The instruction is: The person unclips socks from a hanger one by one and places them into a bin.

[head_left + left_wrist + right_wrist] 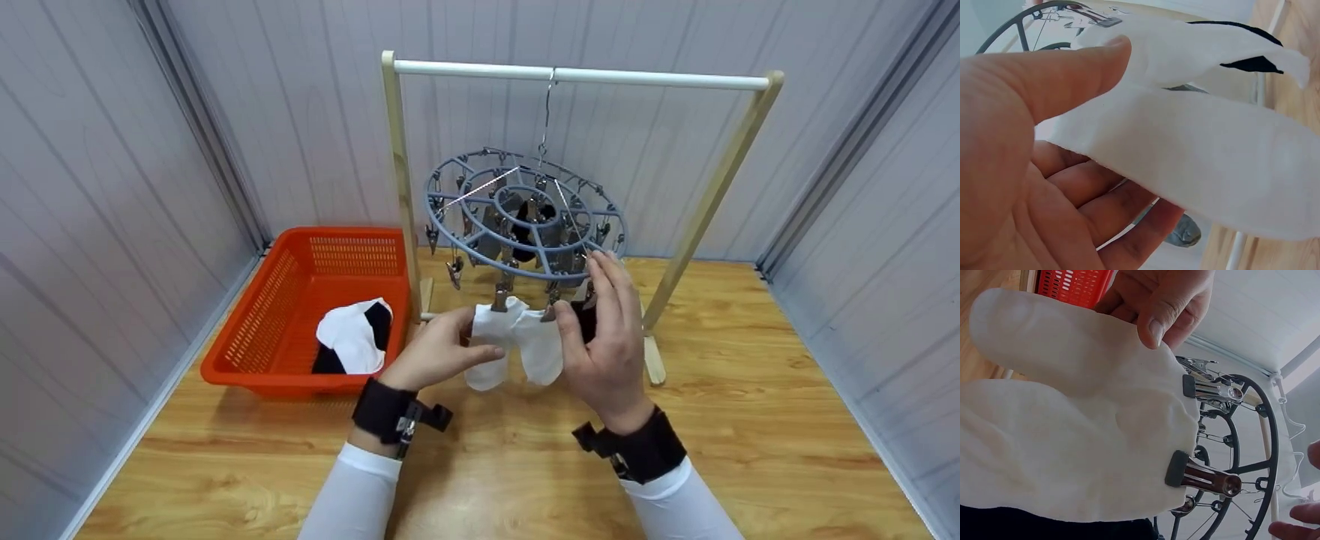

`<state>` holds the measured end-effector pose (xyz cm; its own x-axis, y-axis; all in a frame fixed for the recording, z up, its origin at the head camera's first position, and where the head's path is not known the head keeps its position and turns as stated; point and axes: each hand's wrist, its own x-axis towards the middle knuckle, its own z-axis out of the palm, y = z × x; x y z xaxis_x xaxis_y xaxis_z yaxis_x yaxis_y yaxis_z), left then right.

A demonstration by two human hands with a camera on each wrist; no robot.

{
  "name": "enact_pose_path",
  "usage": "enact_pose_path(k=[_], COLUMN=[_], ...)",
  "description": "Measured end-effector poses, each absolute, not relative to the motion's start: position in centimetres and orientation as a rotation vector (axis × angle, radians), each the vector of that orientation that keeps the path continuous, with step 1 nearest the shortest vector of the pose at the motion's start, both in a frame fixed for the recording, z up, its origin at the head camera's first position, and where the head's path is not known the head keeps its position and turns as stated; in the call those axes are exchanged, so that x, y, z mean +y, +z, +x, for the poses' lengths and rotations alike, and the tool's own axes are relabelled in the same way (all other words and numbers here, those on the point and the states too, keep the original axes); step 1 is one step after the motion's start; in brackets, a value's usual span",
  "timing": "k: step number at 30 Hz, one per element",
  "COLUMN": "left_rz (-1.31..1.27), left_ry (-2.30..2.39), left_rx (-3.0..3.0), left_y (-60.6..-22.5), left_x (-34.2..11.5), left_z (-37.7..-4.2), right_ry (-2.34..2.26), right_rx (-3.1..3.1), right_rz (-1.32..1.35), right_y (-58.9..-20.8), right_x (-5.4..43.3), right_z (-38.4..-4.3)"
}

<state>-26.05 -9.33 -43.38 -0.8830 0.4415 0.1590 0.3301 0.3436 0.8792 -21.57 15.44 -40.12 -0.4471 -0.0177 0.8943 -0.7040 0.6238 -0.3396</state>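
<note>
Two white socks (541,351) hang side by side from metal clips (1210,478) at the near edge of a round blue-grey drying hanger (480,256). My left hand (439,352) holds the left-hand sock (1185,152) near its cuff, thumb in front and fingers behind. On the other side, my right hand (611,352) is raised beside the right-hand sock, its fingers extended upward near the hanger's rim. In the right wrist view only its fingertips (1297,514) show at the edge, apart from the clips. Behind that hand a black sock (583,319) is partly hidden.
An orange basket (292,379) on the left contains white and black socks (349,337). The hanger hooks over the white bar (480,71) of a wooden stand. More dark and grey socks (525,232) hang farther back. Grey panel walls enclose the wooden table (495,480).
</note>
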Motion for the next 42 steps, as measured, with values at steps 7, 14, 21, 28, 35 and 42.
enact_pose_path(k=[7,14,21,28,35,42], left_rz=[0.703,0.718,0.744,0.738,0.775,0.800], left_ry=[1.604,1.563,1.565,1.567,1.568,1.572], left_rx=[2.473,2.494,2.482,2.452,2.446,2.423], left_y=[-43.4,-43.1,-42.9,-42.8,-42.9,-42.8], left_x=[-9.6,-9.5,-9.4,-9.3,-9.1,-8.8], left_z=[-26.1,-26.2,-26.0,-25.9,-25.9,-25.7], right_ry=[0.877,0.868,0.890,0.887,0.902,0.909], right_rx=[-1.947,-1.952,-1.949,-1.870,-1.703,-1.788], right_rz=[0.533,0.527,0.530,0.565,0.641,0.703], right_y=[-40.7,-40.6,-40.4,-40.1,-40.0,-40.7], right_x=[15.5,15.5,15.4,15.2,14.9,14.5], right_z=[-21.7,-21.7,-21.6,-21.5,-21.4,-21.3])
